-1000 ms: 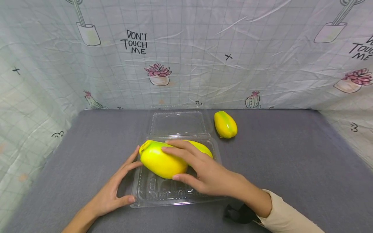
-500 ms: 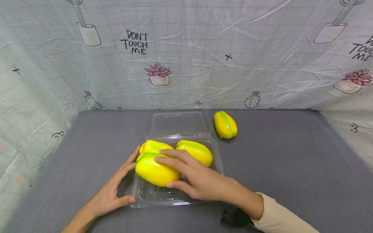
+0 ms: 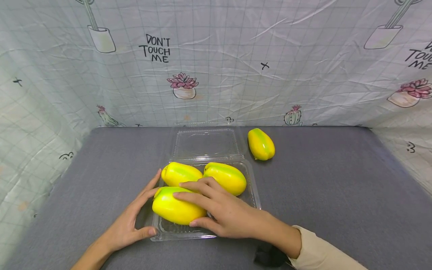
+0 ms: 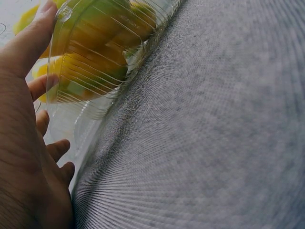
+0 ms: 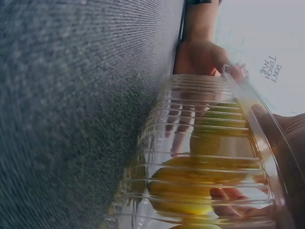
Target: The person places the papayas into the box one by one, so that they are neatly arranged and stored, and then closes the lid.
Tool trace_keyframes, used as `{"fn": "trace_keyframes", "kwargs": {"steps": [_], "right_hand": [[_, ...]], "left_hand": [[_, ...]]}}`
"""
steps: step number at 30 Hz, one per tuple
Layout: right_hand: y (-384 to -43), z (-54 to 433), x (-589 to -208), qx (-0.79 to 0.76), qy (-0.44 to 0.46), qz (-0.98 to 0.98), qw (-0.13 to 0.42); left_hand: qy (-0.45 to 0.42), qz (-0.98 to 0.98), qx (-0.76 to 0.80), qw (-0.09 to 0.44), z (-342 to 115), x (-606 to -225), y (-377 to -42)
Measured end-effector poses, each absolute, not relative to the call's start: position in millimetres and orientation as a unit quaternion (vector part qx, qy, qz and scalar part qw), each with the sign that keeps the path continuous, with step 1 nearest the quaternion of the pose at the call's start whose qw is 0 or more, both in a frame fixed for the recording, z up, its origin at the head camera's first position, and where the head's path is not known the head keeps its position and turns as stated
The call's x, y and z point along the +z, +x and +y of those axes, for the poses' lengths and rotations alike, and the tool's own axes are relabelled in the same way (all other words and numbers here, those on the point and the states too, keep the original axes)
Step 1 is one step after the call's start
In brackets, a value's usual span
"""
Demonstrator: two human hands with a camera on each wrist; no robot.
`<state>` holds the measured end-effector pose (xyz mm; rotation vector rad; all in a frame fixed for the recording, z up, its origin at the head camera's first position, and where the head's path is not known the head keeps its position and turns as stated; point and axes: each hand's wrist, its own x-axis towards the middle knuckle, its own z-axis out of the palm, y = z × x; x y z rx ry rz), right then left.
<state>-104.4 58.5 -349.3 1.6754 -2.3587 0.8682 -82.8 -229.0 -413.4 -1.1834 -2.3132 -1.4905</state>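
Observation:
In the head view my right hand point(image 3: 224, 213) grips a yellow papaya point(image 3: 177, 208) with a green streak, fingers over its top and thumb on its near side. The papaya is over the front left of a clear plastic clamshell box point(image 3: 254, 191), lid raised at the back. Two more papayas lie behind it in the box, a left one point(image 3: 182, 173) and a right one point(image 3: 226, 177). My left hand point(image 3: 125, 227) is spread along the box's left side, thumb at the front corner. The left wrist view shows that thumb point(image 4: 35, 36) against the rim.
A further papaya point(image 3: 261, 144) lies on the grey cloth point(image 3: 320, 180), right of the clear lid point(image 3: 207, 142). A printed curtain point(image 3: 216, 56) hangs behind and at both sides. Something black point(image 3: 270, 255) shows under my right wrist.
My right hand has brought the gripped papaya toward the front left of the box, uncovering the two papayas behind. My left hand stays at the box's side.

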Motion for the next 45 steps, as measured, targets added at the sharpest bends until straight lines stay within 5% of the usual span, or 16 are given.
{"fn": "trace_keyframes", "kwargs": {"steps": [45], "right_hand": [[-103.7,56.4,-360.5,0.284,0.544,-0.789,0.014]], "left_hand": [[-0.377,-0.77,-0.512,0.05,-227.6,-412.9,-82.2]]}}
